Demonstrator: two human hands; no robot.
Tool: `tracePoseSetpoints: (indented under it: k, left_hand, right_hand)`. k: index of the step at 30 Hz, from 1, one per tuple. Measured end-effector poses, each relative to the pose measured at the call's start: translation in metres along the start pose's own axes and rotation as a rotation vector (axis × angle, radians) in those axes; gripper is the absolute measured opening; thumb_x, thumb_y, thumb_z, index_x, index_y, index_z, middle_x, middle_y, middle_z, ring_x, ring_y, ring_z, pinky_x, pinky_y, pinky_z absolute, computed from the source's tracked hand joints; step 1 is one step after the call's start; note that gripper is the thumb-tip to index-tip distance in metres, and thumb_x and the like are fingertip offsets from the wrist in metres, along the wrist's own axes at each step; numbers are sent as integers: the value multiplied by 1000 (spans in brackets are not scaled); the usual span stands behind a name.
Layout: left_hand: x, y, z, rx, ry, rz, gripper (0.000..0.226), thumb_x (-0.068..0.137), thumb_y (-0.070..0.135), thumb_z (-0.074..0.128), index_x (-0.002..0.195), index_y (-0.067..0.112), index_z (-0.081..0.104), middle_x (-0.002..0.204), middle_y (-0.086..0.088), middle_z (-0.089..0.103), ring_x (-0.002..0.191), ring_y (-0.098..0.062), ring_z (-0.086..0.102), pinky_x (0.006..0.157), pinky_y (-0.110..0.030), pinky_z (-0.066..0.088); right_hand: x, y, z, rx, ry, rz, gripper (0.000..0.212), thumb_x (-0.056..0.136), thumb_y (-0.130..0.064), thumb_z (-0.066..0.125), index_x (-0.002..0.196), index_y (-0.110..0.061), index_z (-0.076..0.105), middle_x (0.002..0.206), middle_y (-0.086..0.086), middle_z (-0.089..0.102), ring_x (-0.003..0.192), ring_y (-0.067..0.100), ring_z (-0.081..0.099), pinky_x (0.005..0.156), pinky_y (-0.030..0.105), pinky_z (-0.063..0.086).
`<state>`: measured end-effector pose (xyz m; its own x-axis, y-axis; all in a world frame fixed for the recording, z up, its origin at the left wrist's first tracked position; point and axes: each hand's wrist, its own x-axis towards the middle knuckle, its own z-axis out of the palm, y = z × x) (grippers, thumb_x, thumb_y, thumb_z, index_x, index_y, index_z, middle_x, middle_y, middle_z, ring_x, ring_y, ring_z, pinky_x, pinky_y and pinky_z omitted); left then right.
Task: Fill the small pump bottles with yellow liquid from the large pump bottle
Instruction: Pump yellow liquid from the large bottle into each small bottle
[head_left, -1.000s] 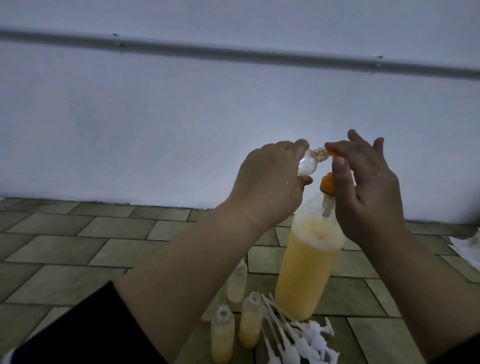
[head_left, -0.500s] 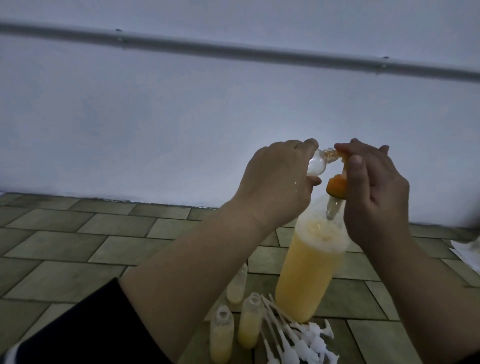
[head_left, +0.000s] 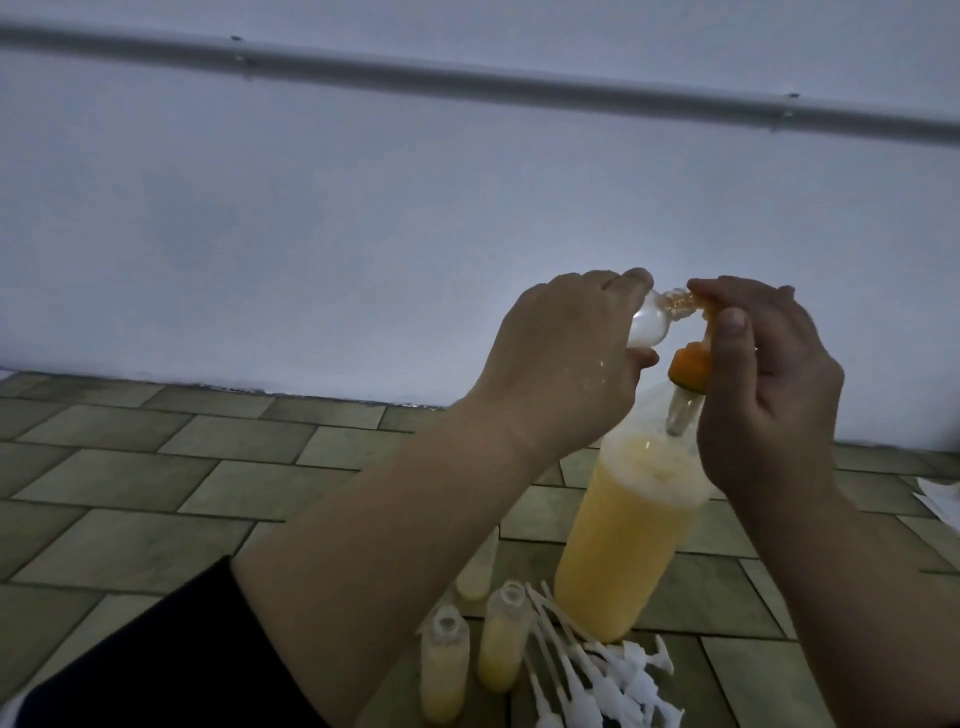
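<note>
Left hand (head_left: 561, 358) grips a small clear plastic bottle (head_left: 293, 325), tilted with its neck against the orange pump head (head_left: 693, 364) that the right hand (head_left: 769, 384) pinches. Below stands the tall translucent bottle of frothy yellow liquid (head_left: 623, 540) on grey-green floor tiles (head_left: 156, 467). Beside it stand three small part-filled bottles (head_left: 498, 644) and a heap of white plastic pump tops (head_left: 608, 680).

No text, label, brand, number or sign can be read anywhere in the view. The large pump bottle (head_left: 626, 540) shows only its yellow liquid through a plain wall, the small pump bottles (head_left: 444, 670) standing on the floor are unmarked, and the pale wall (head_left: 363, 208) behind carries no writing.
</note>
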<state>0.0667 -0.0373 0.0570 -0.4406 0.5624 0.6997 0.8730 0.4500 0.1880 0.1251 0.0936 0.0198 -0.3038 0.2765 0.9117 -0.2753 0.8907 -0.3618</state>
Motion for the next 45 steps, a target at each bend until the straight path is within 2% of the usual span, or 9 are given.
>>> tracePoseSetpoints:
  k: [11, 18, 22, 27, 30, 35, 40, 43, 45]
  left_hand:
    - [-1, -3, -5, 20, -5, -10, 46, 88, 35, 61, 130, 21, 48, 123, 3, 61, 102, -15, 57, 80, -21, 35]
    - [-6, 2, 7, 47, -41, 17, 51, 90, 32, 60, 136, 18, 43, 131, 1, 57, 113, -17, 55, 94, -27, 41]
    - [-3, 1, -2, 66, -51, 13, 50, 89, 35, 60, 135, 20, 45, 129, 2, 58, 111, -16, 56, 93, -27, 41]
    - [-2, 7, -6, 57, 24, 58, 49, 88, 33, 62, 133, 20, 47, 127, 2, 60, 108, -16, 57, 90, -26, 42]
    - [-9, 9, 6, 25, -7, 53, 51, 89, 32, 61, 135, 19, 45, 130, 2, 58, 111, -16, 56, 93, -24, 41]
    - [-6, 2, 2, 47, -16, 18, 49, 89, 34, 61, 133, 20, 46, 129, 2, 58, 110, -16, 56, 90, -24, 39]
    - [-1, 3, -2, 43, 38, 25, 49, 88, 36, 61, 133, 22, 46, 129, 4, 58, 109, -15, 55, 89, -22, 38]
    - [-2, 1, 7, 32, 37, 15, 48, 88, 35, 61, 131, 20, 48, 126, 3, 59, 106, -15, 57, 84, -22, 39]
    - [-3, -3, 12, 38, 19, 3, 45, 88, 34, 61, 129, 19, 49, 123, 2, 61, 103, -16, 57, 78, -20, 35]
  right_hand:
    - [2, -6, 0, -36, -41, -28, 46, 97, -32, 30, 114, -4, 62, 108, -8, 54, 102, -7, 44, 115, 34, 24]
    - [-14, 4, 10, -94, 23, -1, 40, 95, -25, 34, 112, -1, 60, 108, 10, 62, 101, 1, 45, 104, 53, 36]
    - [-9, -3, 2, -82, -37, 1, 45, 95, -32, 31, 117, -5, 60, 112, 1, 60, 105, 2, 46, 114, 40, 27]
    - [-4, -6, -5, -52, 56, -61, 42, 95, -26, 32, 111, -2, 63, 106, -4, 56, 100, -2, 46, 103, 48, 39]
    - [-13, 1, 1, -54, 100, -44, 40, 94, -21, 34, 108, 1, 64, 103, 5, 61, 96, 2, 48, 96, 29, 45]
    - [-11, -3, 1, -31, -2, -13, 42, 95, -27, 34, 115, -4, 62, 108, -7, 54, 100, -2, 46, 97, 54, 43]
    - [0, -5, -2, -17, 37, -31, 38, 94, -24, 36, 112, -6, 64, 106, -9, 55, 99, -5, 46, 101, 45, 41]
    - [-3, 1, 6, -24, 49, 13, 36, 94, -21, 37, 109, -4, 64, 104, -6, 56, 98, 4, 51, 94, 22, 43]
    - [-5, 4, 9, -23, 26, 35, 35, 93, -21, 37, 108, -5, 65, 103, -7, 57, 97, 1, 51, 99, 33, 44]
